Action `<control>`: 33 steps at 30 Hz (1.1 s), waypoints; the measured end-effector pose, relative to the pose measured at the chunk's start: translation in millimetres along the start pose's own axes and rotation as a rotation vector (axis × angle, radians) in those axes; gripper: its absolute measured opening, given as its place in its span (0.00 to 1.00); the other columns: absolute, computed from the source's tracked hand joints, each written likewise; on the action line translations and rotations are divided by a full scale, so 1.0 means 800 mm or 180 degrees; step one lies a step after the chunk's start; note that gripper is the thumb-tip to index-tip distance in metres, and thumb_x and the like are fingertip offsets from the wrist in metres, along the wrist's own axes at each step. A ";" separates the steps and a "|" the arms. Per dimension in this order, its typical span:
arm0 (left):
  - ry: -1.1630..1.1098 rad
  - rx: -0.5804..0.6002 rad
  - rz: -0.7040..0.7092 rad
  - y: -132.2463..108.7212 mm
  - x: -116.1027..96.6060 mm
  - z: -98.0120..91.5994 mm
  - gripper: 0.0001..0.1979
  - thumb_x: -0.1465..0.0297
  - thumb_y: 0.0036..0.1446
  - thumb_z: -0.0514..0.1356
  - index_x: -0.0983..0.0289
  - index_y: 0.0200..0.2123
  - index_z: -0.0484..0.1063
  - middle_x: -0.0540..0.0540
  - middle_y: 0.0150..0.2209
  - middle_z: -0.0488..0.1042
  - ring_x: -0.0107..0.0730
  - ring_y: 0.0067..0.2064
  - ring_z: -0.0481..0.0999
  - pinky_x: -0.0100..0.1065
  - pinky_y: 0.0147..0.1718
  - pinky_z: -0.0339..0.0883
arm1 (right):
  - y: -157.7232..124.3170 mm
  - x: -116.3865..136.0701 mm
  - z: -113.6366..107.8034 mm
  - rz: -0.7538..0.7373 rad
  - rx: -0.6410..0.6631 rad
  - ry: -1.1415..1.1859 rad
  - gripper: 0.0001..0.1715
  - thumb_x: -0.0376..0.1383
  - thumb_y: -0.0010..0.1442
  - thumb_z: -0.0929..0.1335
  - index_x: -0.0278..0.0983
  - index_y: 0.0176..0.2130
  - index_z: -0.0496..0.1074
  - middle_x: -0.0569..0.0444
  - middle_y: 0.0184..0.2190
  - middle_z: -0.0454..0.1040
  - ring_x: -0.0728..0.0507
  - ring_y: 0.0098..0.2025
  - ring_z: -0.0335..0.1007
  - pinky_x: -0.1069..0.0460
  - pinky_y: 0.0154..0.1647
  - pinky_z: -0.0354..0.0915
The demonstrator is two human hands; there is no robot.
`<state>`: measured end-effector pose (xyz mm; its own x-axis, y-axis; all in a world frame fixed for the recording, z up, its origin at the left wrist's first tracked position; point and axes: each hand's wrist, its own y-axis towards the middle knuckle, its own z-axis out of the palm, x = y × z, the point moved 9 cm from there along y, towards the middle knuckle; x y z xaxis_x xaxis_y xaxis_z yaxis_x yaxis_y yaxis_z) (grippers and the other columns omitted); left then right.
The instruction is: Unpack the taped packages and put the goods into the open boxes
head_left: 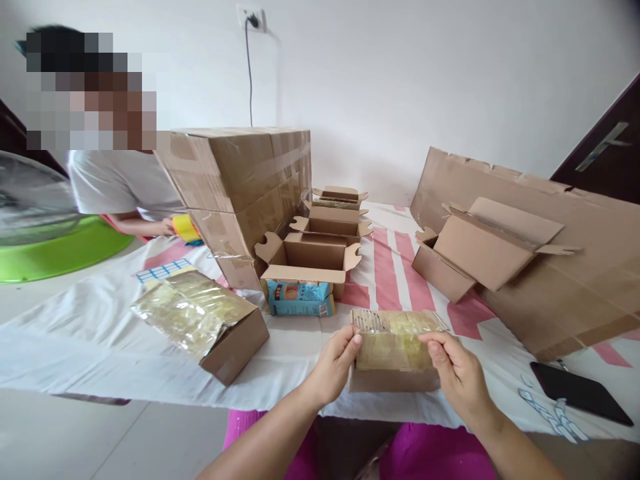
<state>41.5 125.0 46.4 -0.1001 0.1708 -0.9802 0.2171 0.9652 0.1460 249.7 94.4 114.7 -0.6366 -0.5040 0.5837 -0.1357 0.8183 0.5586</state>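
Observation:
A small cardboard box (pixel 395 353) with shiny clear tape over its top sits on the tablecloth in front of me. My left hand (pixel 337 363) is closed at its left edge, thumb on top. My right hand (pixel 457 373) has its fingers curled in at the upper right edge, thumb against the taped side. To the left lies another taped cardboard box (pixel 235 350), turned at an angle. Just beyond, a blue printed packet (pixel 299 298) rests against an open cardboard box (pixel 315 257).
More open boxes (pixel 333 227) line up behind, beside a tall stack of taped cartons (pixel 240 180). Two opened boxes (pixel 485 247) lean against a large cardboard sheet (pixel 565 287) at right. A black tablet-like device (pixel 580 393) lies nearby. Another person (pixel 130 180) sits at left near a green-based fan (pixel 65 247).

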 end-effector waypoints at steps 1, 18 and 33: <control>0.0001 -0.0007 -0.0001 0.000 0.000 -0.001 0.21 0.51 0.64 0.48 0.62 0.30 0.62 0.50 0.29 0.63 0.33 0.34 0.63 0.34 0.35 0.59 | 0.000 -0.002 -0.002 0.0039 -0.0037 -0.0015 0.11 0.37 0.69 0.61 0.42 0.40 0.73 0.58 0.27 0.74 0.49 0.27 0.70 0.55 0.29 0.66; 0.0889 -0.0096 -0.0054 0.008 -0.019 0.000 0.09 0.68 0.52 0.55 0.60 0.38 0.71 0.51 0.32 0.74 0.38 0.36 0.71 0.37 0.39 0.65 | -0.001 -0.005 -0.028 -0.0140 0.0290 -0.0348 0.20 0.24 0.60 0.57 0.40 0.40 0.73 0.54 0.32 0.72 0.46 0.34 0.70 0.52 0.36 0.67; 0.1792 0.2399 -0.0037 0.081 -0.075 0.123 0.07 0.75 0.43 0.66 0.61 0.28 0.73 0.48 0.22 0.68 0.38 0.29 0.70 0.35 0.33 0.61 | -0.014 0.001 -0.007 -0.0136 0.0321 -0.0702 0.03 0.33 0.62 0.64 0.39 0.36 0.69 0.53 0.31 0.70 0.43 0.34 0.68 0.48 0.34 0.67</control>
<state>156.8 157.5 101.9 -0.5182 0.4228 -0.7435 0.7647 0.6183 -0.1814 254.9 83.5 112.2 -0.7775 -0.4753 0.4119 -0.2341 0.8266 0.5118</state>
